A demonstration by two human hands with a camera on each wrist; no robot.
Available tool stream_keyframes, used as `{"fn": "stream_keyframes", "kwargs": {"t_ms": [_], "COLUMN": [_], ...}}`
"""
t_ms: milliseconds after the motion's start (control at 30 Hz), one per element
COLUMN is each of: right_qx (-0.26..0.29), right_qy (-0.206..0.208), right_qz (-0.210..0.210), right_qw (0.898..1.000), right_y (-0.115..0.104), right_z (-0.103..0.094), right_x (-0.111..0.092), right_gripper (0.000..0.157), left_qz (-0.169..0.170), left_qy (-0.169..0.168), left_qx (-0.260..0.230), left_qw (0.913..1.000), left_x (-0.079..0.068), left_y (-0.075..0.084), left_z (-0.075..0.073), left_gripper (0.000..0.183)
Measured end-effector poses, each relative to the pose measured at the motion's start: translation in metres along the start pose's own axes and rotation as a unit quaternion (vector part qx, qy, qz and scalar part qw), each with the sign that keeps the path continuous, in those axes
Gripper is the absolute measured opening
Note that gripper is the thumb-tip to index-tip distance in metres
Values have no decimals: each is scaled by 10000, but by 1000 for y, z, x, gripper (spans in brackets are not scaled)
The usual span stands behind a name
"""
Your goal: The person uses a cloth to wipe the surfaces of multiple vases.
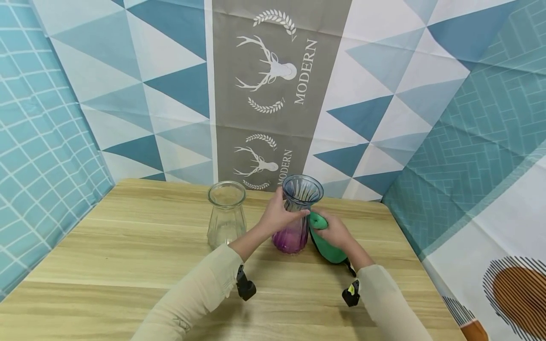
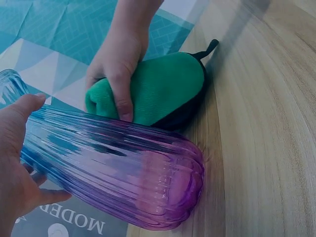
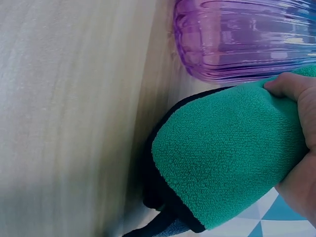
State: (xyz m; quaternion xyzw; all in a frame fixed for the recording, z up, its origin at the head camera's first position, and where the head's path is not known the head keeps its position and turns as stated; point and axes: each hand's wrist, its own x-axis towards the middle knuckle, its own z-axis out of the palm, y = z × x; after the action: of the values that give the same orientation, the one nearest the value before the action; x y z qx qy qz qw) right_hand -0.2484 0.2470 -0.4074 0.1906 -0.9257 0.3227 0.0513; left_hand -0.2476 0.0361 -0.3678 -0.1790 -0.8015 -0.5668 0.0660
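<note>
A ribbed glass vase [image 1: 291, 237], blue at the flared top and purple at the base, stands upright on the table. My left hand [image 1: 278, 215] grips it around the neck, thumb on the near side. To its right, my right hand [image 1: 334, 230] holds a folded green cleaning cloth [image 1: 327, 247] with black edging and a hanging loop. In the left wrist view the cloth [image 2: 165, 86] lies against or very close to the vase's side; the right thumb presses on the cloth. The far fingers of the right hand are hidden behind the cloth.
A clear glass vase [image 1: 226, 222] stands left of the left forearm, its lower edge partly behind that arm. Beneath everything is a wooden table [image 1: 128, 265]. Patterned cloth hangings [image 1: 179, 94] rise behind the table's back edge and along both sides.
</note>
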Motion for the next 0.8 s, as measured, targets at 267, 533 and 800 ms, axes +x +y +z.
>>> {"fn": "stream_keyframes", "kwargs": {"t_ms": [267,533,800], "right_qx": [-221,73,836], "right_qy": [-164,24,514], "right_qz": [15,322,221], "right_qw": [9996,9995,9949], "right_y": [3,0,-15], "right_z": [4,-5,-23], "right_x": [-2,-3,-1], "right_gripper": [55,53,49], "left_qz": [18,36,140], "left_qy": [145,112,233], "left_qx": [442,419,300], "left_qw": [9989,9991,9992], "left_x": [0,-1,1], "left_y": [1,2,-2], "left_z": [-3,-4,-5], "left_gripper": [84,80,72]}}
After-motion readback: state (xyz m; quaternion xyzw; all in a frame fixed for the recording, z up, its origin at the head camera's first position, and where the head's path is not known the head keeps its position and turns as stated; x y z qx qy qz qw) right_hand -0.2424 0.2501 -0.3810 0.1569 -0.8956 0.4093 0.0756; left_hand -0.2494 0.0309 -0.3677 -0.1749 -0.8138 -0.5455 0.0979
